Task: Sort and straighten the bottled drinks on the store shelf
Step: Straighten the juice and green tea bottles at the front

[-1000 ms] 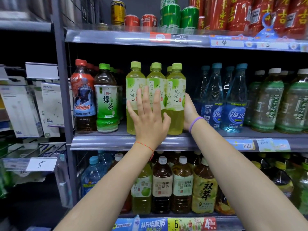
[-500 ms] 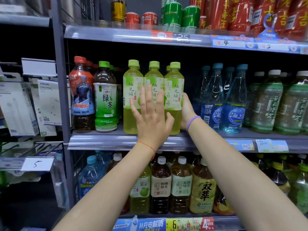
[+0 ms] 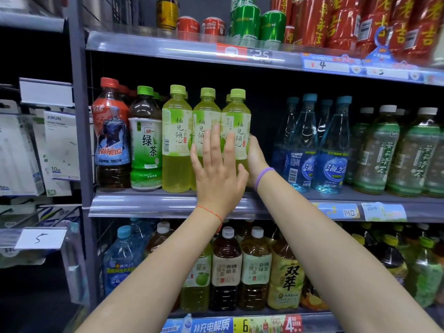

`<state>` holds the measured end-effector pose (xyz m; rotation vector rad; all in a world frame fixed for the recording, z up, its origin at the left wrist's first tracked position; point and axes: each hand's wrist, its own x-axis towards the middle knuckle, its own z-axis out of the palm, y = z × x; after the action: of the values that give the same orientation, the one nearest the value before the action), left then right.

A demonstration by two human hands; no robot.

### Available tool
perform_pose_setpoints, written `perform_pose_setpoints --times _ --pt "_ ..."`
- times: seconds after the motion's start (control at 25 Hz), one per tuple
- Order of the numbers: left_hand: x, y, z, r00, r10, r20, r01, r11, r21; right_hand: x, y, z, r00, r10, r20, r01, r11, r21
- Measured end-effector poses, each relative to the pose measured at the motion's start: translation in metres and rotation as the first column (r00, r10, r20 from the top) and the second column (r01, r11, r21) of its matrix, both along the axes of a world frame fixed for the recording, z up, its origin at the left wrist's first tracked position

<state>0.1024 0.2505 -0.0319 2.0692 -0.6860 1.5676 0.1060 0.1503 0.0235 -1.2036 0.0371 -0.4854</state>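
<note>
Three yellow-green tea bottles stand side by side on the middle shelf: a left one, a middle one and a right one. More of the same stand behind them. My left hand lies flat with straight fingers against the fronts of the middle and right bottles. My right hand reaches round the right side of the right bottle and grips it; its fingers are mostly hidden behind the bottle.
Left of the trio stand a green tea bottle and a red-labelled bottle. Blue bottles and pale green bottles stand to the right, past a dark gap. Cans fill the shelf above, larger bottles the one below.
My left hand has slid right, from the left and middle bottles onto the middle and right ones. My right hand stays at the right bottle's side.
</note>
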Motion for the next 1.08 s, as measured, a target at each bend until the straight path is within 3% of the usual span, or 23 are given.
perform_pose_setpoints --times 0.12,0.2,0.28,0.36,0.44,0.52,0.6,0.68,0.76,0.84,0.92,1.08 --pt "-0.007 -0.01 0.001 0.994 -0.083 0.065 0.084 0.996 -0.024 -0.019 -0.003 0.006 0.977 -0.205 -0.057 0.187 0.956 -0.224" --pt "-0.016 -0.021 0.003 0.967 -0.217 0.136 0.225 0.973 -0.043 -0.039 -0.007 0.013 0.933 -0.356 0.057 0.35 0.859 -0.373" --pt "-0.03 -0.039 0.007 0.917 -0.356 0.179 0.369 0.928 -0.047 -0.062 -0.023 0.017 0.853 -0.444 0.274 0.521 0.698 -0.492" --pt "-0.044 -0.063 0.011 0.876 -0.462 0.14 0.472 0.88 -0.053 -0.088 -0.051 0.017 0.714 -0.514 0.475 0.695 0.439 -0.569" --pt "-0.056 -0.091 0.018 0.855 -0.518 0.008 0.515 0.848 -0.124 -0.115 -0.089 0.015 0.514 -0.59 0.623 0.843 0.214 -0.494" --pt "-0.057 -0.109 0.026 0.817 -0.549 -0.176 0.508 0.831 -0.227 -0.13 -0.119 0.011 0.419 -0.67 0.613 0.886 0.152 -0.439" --pt "-0.056 -0.127 0.034 0.716 -0.606 -0.348 0.516 0.794 -0.322 -0.137 -0.15 0.008 0.506 -0.747 0.431 0.803 0.226 -0.551" --pt "-0.056 -0.141 0.043 0.58 -0.702 -0.412 0.511 0.708 -0.488 -0.134 -0.175 0.009 0.641 -0.739 0.206 0.678 0.419 -0.604" --pt "-0.058 -0.153 0.053 0.452 -0.799 -0.397 0.443 0.587 -0.677 -0.127 -0.193 0.014 0.788 -0.616 0.015 0.542 0.681 -0.493" --pt "-0.054 -0.162 0.066 0.33 -0.874 -0.357 0.358 0.466 -0.809 -0.115 -0.205 0.019 0.879 -0.472 -0.074 0.421 0.838 -0.347" --pt "-0.039 -0.169 0.071 0.232 -0.915 -0.331 0.232 0.383 -0.894 -0.095 -0.22 0.016 0.925 -0.352 -0.14 0.315 0.92 -0.233" --pt "-0.007 -0.18 0.064 0.07 -0.953 -0.296 0.118 0.303 -0.946 -0.066 -0.244 0.007 0.965 -0.228 -0.125 0.217 0.971 -0.098"
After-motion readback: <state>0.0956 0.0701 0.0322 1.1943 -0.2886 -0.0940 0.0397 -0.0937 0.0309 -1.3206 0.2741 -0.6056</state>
